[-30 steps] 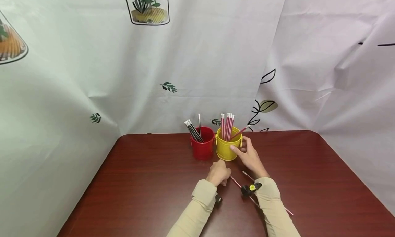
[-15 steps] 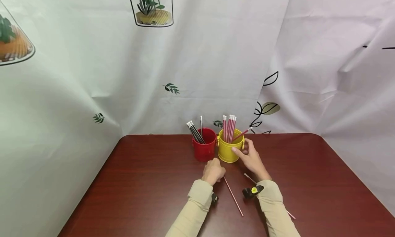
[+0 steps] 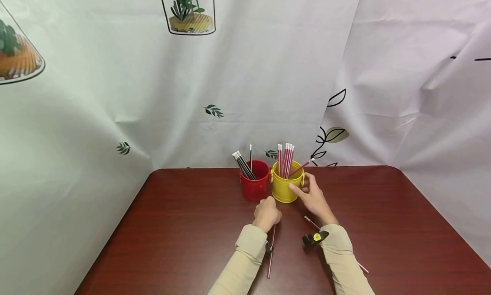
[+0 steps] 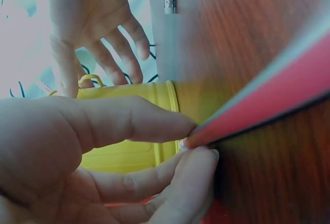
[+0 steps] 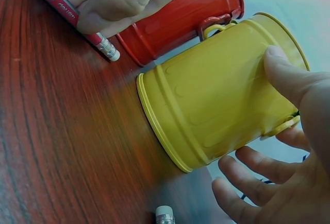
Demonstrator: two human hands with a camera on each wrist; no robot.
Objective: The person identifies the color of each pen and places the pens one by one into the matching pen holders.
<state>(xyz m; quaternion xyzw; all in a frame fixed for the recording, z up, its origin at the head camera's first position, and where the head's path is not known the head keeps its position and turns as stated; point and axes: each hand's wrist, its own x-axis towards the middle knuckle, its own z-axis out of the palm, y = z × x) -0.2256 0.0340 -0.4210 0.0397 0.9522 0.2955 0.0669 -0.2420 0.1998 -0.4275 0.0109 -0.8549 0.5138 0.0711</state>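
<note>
My left hand [image 3: 267, 214] pinches a red pencil [image 3: 270, 256] between thumb and fingers close to its white eraser end [image 5: 111, 51]. The pencil's other end points back toward me, low over the table. My right hand [image 3: 314, 201] holds the yellow bucket [image 3: 283, 190] at its right side. Its thumb lies on the front wall near the rim, the index finger is by the side handle, and the other fingers are spread. Several red pencils [image 3: 285, 158] stand in that bucket, erasers up, one leaning far right.
A red bucket [image 3: 254, 190] with several black pencils [image 3: 245, 169] stands beside the yellow one, on its left. Another red pencil [image 3: 362, 267] lies on the brown table [image 3: 172, 235], partly under my right forearm. A printed white cloth [image 3: 261, 73] hangs behind the table.
My left hand has shifted slightly left, and the red pencil has swung from pointing toward my right forearm to pointing back toward me. My right hand has stayed on the yellow bucket.
</note>
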